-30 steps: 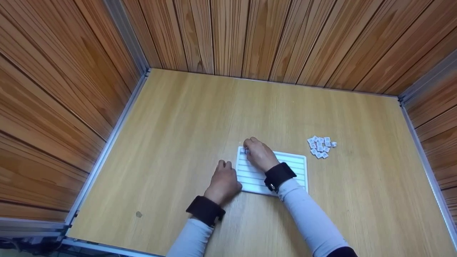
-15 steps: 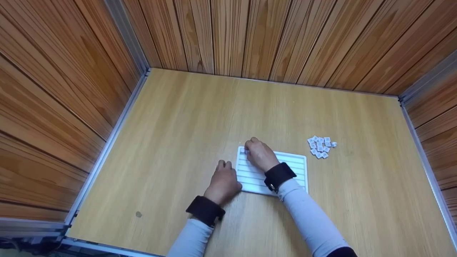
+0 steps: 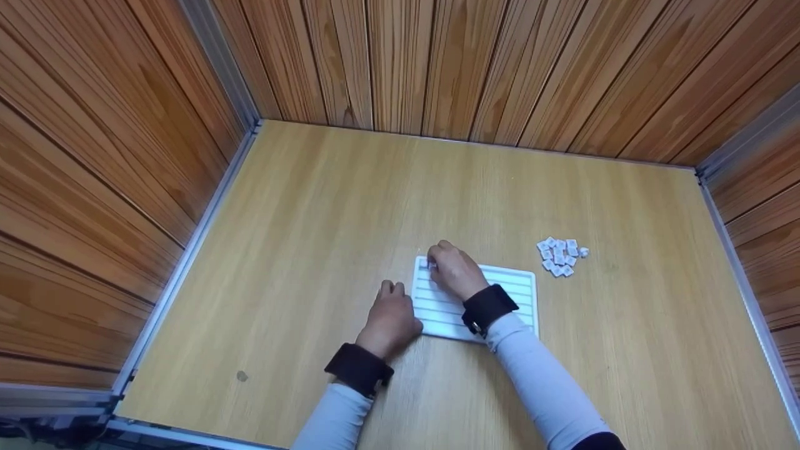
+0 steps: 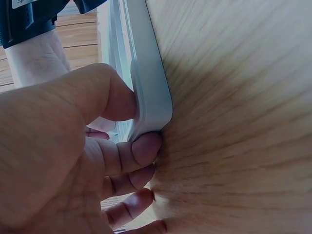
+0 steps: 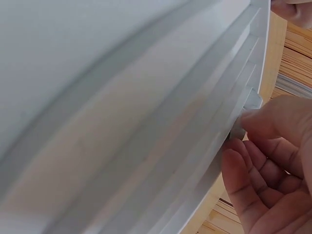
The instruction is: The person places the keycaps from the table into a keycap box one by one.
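Observation:
A white ridged tray [image 3: 515, 294] lies on the table with slots running across it. At its left edge, my left hand [image 3: 389, 319] holds the rim; in the left wrist view the thumb lies over the rim [image 4: 151, 83] and the index fingertip against the outer wall. My right hand [image 3: 459, 272] reaches over the tray to the top slot near the far left corner. Between thumb and fingers it pinches a small white tile [image 5: 237, 130], mostly hidden by the fingertips. Beside that one, another small pale piece [image 5: 253, 100] sits in the slot.
To the right of the tray, several small white tiles [image 3: 559, 256] with faint markings lie in a loose cluster on the wooden table [image 3: 350, 206]. Wood-panelled walls [image 3: 400, 69] with metal framing enclose the back and sides.
Hardly anything differs. The right fingertips have shifted very slightly right along the top slot; the left hand and tray stay in place.

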A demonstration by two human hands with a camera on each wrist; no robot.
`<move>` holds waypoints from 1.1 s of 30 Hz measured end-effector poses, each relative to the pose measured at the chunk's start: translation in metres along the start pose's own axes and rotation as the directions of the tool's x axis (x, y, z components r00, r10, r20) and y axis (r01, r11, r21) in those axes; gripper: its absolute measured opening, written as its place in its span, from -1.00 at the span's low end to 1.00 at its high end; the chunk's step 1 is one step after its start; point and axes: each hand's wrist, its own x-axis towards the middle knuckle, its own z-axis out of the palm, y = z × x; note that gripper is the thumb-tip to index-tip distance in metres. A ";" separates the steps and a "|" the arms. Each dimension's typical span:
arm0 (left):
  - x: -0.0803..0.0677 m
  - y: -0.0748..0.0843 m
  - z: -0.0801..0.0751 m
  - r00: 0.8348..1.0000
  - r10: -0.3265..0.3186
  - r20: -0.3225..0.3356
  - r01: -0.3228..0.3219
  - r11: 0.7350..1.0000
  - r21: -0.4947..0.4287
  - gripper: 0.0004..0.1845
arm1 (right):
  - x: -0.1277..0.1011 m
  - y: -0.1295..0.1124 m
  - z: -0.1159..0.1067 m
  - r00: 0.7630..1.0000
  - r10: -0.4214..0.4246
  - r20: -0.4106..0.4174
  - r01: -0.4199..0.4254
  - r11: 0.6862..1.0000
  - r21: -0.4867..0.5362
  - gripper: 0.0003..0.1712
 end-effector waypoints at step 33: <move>0.001 0.002 -0.001 0.997 -0.044 0.058 0.047 0.998 -0.037 -0.71 | -0.036 0.069 -0.046 0.986 0.125 -0.109 -0.125 0.992 0.006 -0.68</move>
